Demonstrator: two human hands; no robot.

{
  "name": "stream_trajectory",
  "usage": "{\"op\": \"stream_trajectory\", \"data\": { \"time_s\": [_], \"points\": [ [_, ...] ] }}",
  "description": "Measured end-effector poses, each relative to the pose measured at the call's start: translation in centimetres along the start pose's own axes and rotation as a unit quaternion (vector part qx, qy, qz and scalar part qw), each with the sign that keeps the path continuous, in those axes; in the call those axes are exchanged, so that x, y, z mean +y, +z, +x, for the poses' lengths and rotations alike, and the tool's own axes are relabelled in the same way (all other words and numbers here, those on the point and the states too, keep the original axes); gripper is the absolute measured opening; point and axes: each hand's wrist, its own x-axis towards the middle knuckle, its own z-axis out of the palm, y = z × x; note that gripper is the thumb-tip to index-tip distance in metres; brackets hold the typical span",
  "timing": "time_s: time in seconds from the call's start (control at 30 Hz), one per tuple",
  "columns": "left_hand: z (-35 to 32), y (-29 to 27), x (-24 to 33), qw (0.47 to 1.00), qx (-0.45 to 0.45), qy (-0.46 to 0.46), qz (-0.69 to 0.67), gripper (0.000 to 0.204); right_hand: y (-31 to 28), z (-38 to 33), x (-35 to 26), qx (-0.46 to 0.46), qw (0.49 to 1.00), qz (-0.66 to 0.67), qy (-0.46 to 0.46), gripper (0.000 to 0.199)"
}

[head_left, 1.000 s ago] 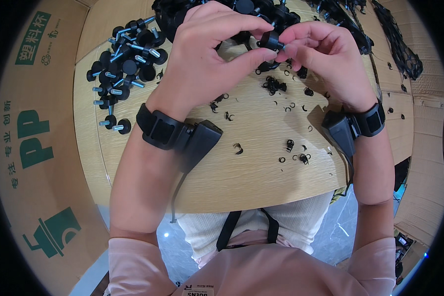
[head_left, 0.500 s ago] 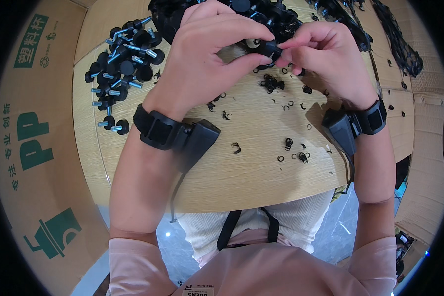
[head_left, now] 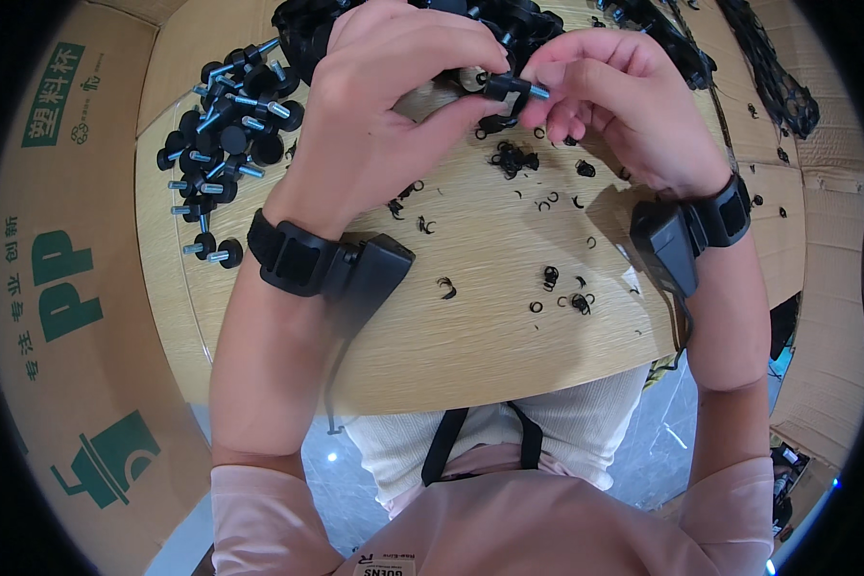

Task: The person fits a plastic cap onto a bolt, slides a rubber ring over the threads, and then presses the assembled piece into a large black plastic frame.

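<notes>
In my left hand [head_left: 370, 106], thumb and fingertips pinch a black-headed bolt [head_left: 507, 88], its bright metal stud pointing right. A pale, shiny rounded piece [head_left: 472, 79] shows between that thumb and fingers; what it belongs to is unclear. My right hand [head_left: 634, 110] is right beside the stud's tip, thumb and forefinger brought together and the other fingers curled below. Whether anything small is between those fingertips cannot be made out. Beneath the hands lies a clump of black ring scraps [head_left: 515, 159]. Behind them is a heap of black parts [head_left: 518, 24], partly hidden by my hands.
A pile of black-headed bolts [head_left: 230, 139] lies on the left of the wooden table [head_left: 451, 355]. Small black rings and cut bits [head_left: 581, 303] are scattered across the middle and right. Cardboard [head_left: 86, 288] stands at the left. Black netting [head_left: 773, 77] lies far right.
Both hands have shifted slightly left. My right fingertips, which covered the bolt's end, have come away, and the metal stud now shows.
</notes>
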Motion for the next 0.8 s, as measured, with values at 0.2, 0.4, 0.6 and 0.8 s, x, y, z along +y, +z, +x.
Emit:
{"op": "stream_trajectory", "data": {
  "time_s": [0.2,0.4,0.6,0.8],
  "points": [
    [-0.04,0.04,-0.25,1.0,0.011,0.019,0.005,0.035,0.01,-0.03,0.34,-0.01,0.993,-0.083,-0.083,0.02],
    [-0.03,0.06,-0.17,1.0,0.009,0.005,-0.015,0.035,-0.17,0.04,0.48,-0.019,0.99,-0.094,-0.101,0.021],
    [-0.17,0.02,-0.1,1.0,0.012,0.002,-0.001,0.036,-0.08,-0.09,0.56,0.0,0.985,-0.131,-0.114,0.02],
    [-0.32,0.04,0.08,0.999,-0.003,-0.053,-0.008,0.034,0.62,-0.52,0.1,0.05,0.957,-0.251,-0.139,0.019]
  ]
}}
